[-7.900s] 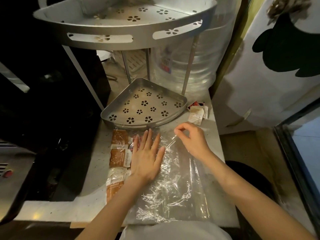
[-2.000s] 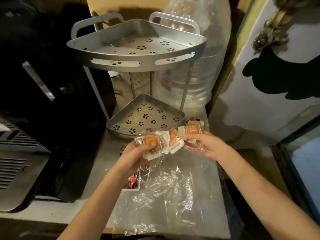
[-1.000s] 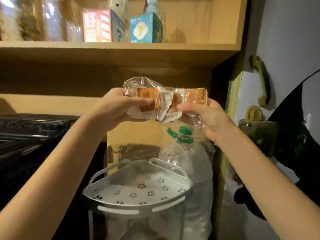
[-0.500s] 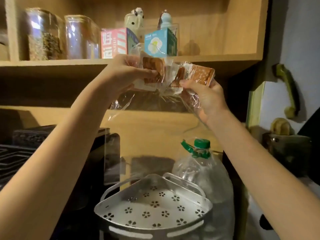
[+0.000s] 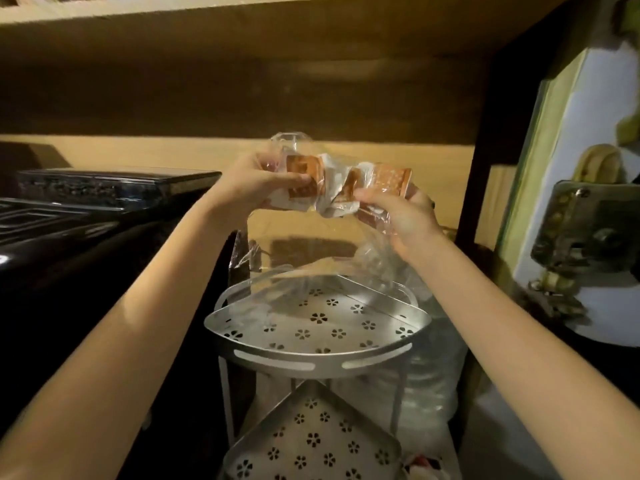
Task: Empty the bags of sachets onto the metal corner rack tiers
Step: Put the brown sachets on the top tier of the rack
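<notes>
Both hands hold a clear plastic bag point(image 5: 311, 258) upside down above the metal corner rack. My left hand point(image 5: 256, 185) grips the bag's left end around an orange sachet point(image 5: 303, 178). My right hand point(image 5: 398, 213) pinches the right end around another orange sachet point(image 5: 391, 178). The bag's loose open end hangs down and touches the rack's upper tier point(image 5: 318, 344), which holds no sachets. Below it the lower tier point(image 5: 311, 441) shows its flower-shaped holes and is bare as far as I can see.
A black appliance point(image 5: 86, 209) stands to the left of the rack. A large clear water bottle point(image 5: 436, 375) sits behind the rack on the right. A wooden shelf point(image 5: 242, 29) runs overhead, and a white panel with a metal fitting point(image 5: 588, 237) is at the right.
Both hands have come down with the bag from shelf height toward the rack. The bag's open end now reaches the upper tier. The view has tilted downward.
</notes>
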Available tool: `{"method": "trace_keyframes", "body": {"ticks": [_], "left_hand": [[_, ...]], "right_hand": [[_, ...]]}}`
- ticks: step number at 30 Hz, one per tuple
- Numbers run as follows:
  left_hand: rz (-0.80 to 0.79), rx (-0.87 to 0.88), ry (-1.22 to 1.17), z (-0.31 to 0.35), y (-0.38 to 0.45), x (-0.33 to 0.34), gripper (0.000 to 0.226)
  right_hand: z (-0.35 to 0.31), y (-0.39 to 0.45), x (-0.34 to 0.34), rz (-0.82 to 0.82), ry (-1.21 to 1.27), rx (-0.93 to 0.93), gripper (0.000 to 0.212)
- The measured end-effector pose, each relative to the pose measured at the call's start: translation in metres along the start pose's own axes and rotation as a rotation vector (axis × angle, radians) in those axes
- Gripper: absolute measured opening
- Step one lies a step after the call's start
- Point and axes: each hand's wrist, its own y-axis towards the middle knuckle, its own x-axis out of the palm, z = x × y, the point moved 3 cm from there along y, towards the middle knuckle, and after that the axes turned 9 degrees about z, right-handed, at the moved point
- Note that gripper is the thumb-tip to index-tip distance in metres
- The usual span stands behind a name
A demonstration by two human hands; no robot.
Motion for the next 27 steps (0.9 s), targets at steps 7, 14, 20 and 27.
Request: {"method": "trace_keyframes", "body": {"ticks": [7, 14, 20, 27], "left_hand": [[-0.032, -0.167, -0.075, -0.062, -0.031, 0.012, 0.03], [0.063, -0.329, -0.246, -0.092, -0.036, 0.008, 0.029], [0.071, -0.305, -0.305, -0.087, -0.039, 0.003, 0.024], [0.07, -0.102, -0.288, -0.063, -0.032, -0.004, 0.025]], "right_hand": [[0.051, 0.0, -0.035, -0.13, -0.161, 0.128, 0.078], [0.064, -0.004, -0.045, -0.202, 0.103, 0.339, 0.01], [0.057, -0.004, -0.048, -0.155, 0.02, 0.295, 0.025], [0.024, -0.005, -0.052, -0.123, -0.006, -0.007, 0.013]]}}
